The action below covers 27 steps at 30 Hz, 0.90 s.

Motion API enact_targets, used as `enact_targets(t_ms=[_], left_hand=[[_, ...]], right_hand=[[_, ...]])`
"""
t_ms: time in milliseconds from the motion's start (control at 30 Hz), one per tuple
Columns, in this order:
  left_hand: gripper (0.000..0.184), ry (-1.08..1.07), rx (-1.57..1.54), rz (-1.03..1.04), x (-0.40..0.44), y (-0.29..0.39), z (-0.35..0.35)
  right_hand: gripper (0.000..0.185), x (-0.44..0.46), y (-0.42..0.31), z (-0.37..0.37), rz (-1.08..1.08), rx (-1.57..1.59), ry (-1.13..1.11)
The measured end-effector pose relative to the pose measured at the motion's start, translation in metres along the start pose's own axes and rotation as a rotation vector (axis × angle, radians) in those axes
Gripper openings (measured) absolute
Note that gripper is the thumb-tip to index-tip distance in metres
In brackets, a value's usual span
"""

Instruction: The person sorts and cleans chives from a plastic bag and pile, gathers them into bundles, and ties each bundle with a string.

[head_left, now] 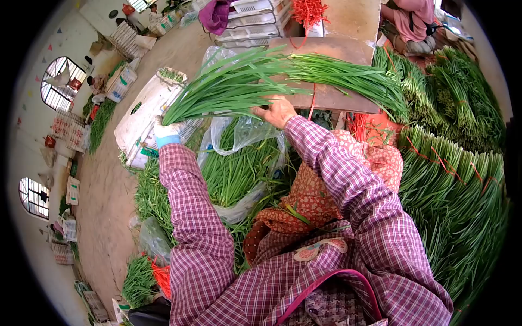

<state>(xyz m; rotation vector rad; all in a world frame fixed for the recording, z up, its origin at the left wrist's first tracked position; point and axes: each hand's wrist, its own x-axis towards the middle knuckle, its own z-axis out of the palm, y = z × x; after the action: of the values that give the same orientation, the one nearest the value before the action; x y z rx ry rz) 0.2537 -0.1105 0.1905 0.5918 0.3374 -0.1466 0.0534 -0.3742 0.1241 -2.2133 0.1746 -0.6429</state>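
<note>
A long, loose bunch of garlic chives stretches between my two hands, above an open plastic bag. My left hand, in a white glove with a blue cuff, is closed around the lower left end of the bunch. Bare, my right hand is at the bunch's right end; its thumb side shows, while leaves partly cover the other fingers, which appear curled on the stems. Just beyond it, another bunch of chives lies across a brown board. More loose chives fill the clear plastic bag below.
Tied chive bundles are stacked at my right. Red ties hang by white crates ahead. A white foam box stands left of the bag. A person in pink sits at the upper right.
</note>
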Motion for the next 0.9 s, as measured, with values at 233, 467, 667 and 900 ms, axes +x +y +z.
enact_targets(t_ms=[233,467,667,900], left_hand=[[0.039,-0.054,0.068,-0.023,0.023,0.006,-0.011],[0.03,-0.401,-0.087,0.213,0.007,0.08,0.002],[0.026,-0.615,0.191,0.618,-0.142,0.006,0.078],[0.01,-1.134,0.13,0.356,-0.227,-0.131,0.121]], right_hand=[[0.033,-0.006,-0.003,0.01,0.09,0.462,0.07],[0.027,-0.058,-0.008,-0.074,0.23,0.074,-0.151],[0.093,-0.044,-0.078,-0.138,-0.29,-0.246,0.249],[0.117,-0.014,-0.088,-0.119,-0.528,-0.064,0.242]])
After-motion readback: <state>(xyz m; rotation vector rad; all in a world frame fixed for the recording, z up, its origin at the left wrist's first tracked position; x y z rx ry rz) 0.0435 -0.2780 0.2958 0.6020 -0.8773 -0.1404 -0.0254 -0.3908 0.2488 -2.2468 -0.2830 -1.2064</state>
